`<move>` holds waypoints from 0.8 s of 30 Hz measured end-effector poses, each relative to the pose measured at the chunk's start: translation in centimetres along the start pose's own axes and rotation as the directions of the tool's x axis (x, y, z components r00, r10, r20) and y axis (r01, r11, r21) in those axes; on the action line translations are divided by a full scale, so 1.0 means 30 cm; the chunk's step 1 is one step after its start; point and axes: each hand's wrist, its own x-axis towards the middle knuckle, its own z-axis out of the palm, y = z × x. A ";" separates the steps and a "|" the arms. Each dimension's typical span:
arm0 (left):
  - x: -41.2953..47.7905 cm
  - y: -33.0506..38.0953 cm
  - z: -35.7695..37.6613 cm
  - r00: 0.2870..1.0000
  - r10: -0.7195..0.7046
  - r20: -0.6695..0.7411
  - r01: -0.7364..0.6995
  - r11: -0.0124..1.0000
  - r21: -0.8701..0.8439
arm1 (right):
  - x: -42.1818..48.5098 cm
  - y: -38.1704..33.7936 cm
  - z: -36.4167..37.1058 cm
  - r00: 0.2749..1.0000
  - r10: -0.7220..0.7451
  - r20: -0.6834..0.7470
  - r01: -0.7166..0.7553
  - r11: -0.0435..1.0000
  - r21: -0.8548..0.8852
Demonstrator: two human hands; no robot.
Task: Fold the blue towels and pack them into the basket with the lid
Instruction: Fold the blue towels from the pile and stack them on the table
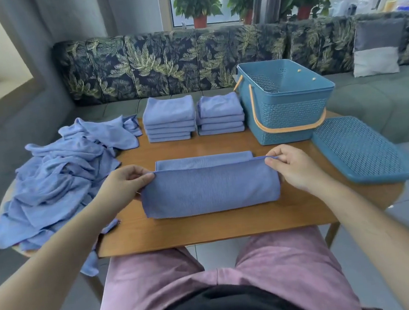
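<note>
At the near edge of the desk (207,229), a bare strip of wood is left between the rim and the blue towel (210,190) laid flat at the centre. The towel is doubled over, its fold turned toward the near edge. The top layer's far edge is pinched at its left corner by the left hand (122,184) and at its right corner by the right hand (292,167), thumb against curled fingers in each case. That edge is held just short of the lower layer's far edge, so a narrow band of the lower layer is seen beyond it.

To the left, a heap of unfolded towels (59,177) is spread over the desk's left end and is draped past its edge. To the right, the lid (362,151) is laid flat, its outer corner jutting past the desk's right edge.

Open wood is left between the held towel and the back row. There, two stacks of folded towels (169,119) are set side by side, and the open basket (284,103) is stood just right of them, its handle dropped forward. A leaf-patterned sofa (174,60) is seen behind.
</note>
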 end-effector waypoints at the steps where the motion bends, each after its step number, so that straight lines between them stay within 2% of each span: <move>1: 0.033 0.006 0.006 1.000 0.002 -0.026 -0.002 1.000 0.024 | 0.034 0.005 0.008 1.000 0.008 -0.021 -0.008 1.000 -0.018; 6: 0.229 0.002 0.084 0.991 -0.007 -0.135 0.031 0.984 0.176 | 0.213 0.017 0.076 0.992 0.052 -0.119 -0.067 0.989 -0.134; 11: 0.397 -0.075 0.144 0.978 -0.053 -0.201 0.115 0.943 0.313 | 0.346 0.054 0.167 0.992 0.056 -0.111 -0.080 0.970 -0.229; 21: 0.485 -0.154 0.181 0.976 -0.022 -0.217 0.120 0.885 0.450 | 0.413 0.135 0.233 0.983 0.089 -0.160 -0.151 0.886 -0.439; 22: 0.478 -0.150 0.185 0.969 -0.010 -0.247 0.135 0.859 0.494 | 0.407 0.124 0.241 0.981 0.103 -0.167 -0.171 0.866 -0.470; 24: 0.448 -0.135 0.212 0.936 0.120 -0.332 0.145 0.726 0.673 | 0.382 0.094 0.264 0.972 0.069 -0.226 -0.198 0.762 -0.616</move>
